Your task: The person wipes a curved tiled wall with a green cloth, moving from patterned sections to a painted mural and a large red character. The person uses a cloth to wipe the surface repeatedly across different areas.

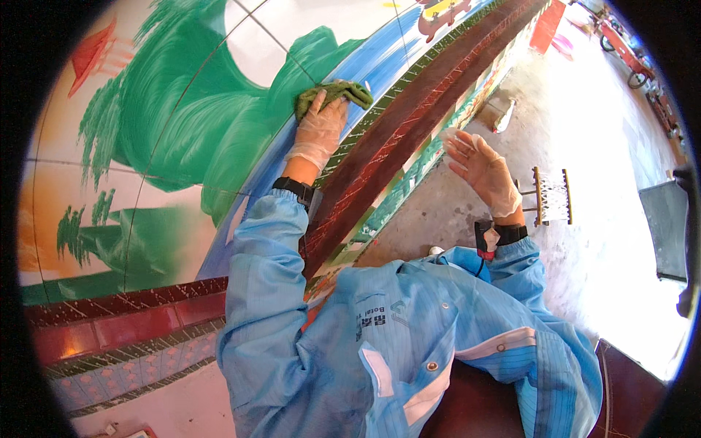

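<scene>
A painted tile mural [181, 109] with green hills and a blue band fills the left side. On its blue part, my left hand [320, 131] holds a folded green cloth [334, 96] against the tiles; the fingers lie over the cloth. To the right, beyond the dark red tile ledge [383, 145], my right hand [482, 172] is raised with its palm showing, fingers spread and nothing in it. Both hands wear thin see-through gloves, and dark bands circle both wrists. A small red-and-black device sits at the right wrist.
A small metal-framed rack or stool [552, 197] stands on the concrete floor [421, 219] at the right. Near the wall lies a small white object [504, 116]. A red wheeled cart [627, 49] is at the upper right, and a dark panel [664, 230] stands at the right edge.
</scene>
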